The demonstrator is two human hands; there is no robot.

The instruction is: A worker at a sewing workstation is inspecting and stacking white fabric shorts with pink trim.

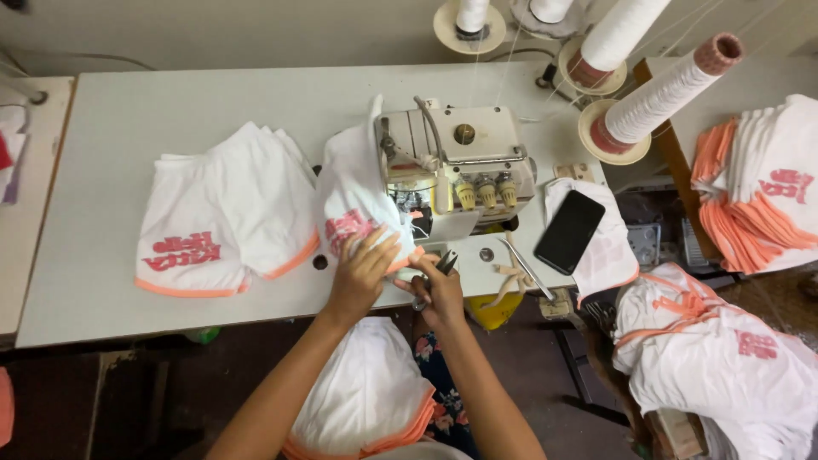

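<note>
1. The white table [102,170] fills the upper left of the view, its near edge running from 9 o'clock towards the centre.
2. A stack of white shorts with coral hems [223,217] lies flat on the table at about 10 o'clock from the hands.
3. More white and coral garments [724,358] sit piled at 4 o'clock, off the table, and another pile [758,192] at 2 o'clock.
4. The cream overlock sewing machine [460,166] stands at 12 o'clock from the hands, with four thread cones [660,98] behind it at 1 o'clock.
5. A white garment with a pink print [354,200] is draped against the machine's left side, its coral hem reaching the hands.
6. A black phone [569,231] rests on a folded white piece at 3 o'clock.
7. The left hand [362,273] lies flat, fingers spread and pressing down on the printed garment.
8. The right hand [439,294] is curled closed around small dark thread snips [445,262], tips pointing towards 12 o'clock; whether the blades touch the hem is hard to tell.
9. Metal tweezers [524,266] lie on the table at 3 o'clock, just right of the right hand.
</note>
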